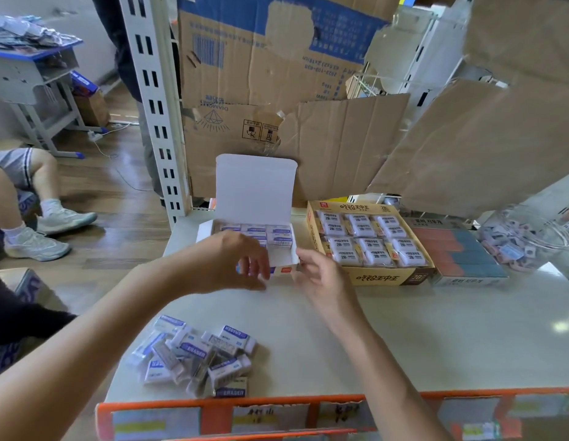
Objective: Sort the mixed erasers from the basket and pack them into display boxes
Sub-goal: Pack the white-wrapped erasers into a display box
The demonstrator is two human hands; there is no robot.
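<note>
A white display box (254, 189) stands open on the shelf top, lid raised, with blue-and-white erasers (279, 235) packed in its back rows. My left hand (241, 262) hovers over the box's front and pinches a blue-and-white eraser. My right hand (318, 275) touches the box's front right corner with curled fingers. A loose pile of blue-and-white erasers (197, 354) lies near the front edge.
A yellow box of 2B erasers (369, 243) sits right of the white box, then a box of red and blue erasers (461, 253) and a clear jar of small erasers (524, 240). Cardboard (308, 90) stands behind. A seated person's legs (28, 198) are on the left.
</note>
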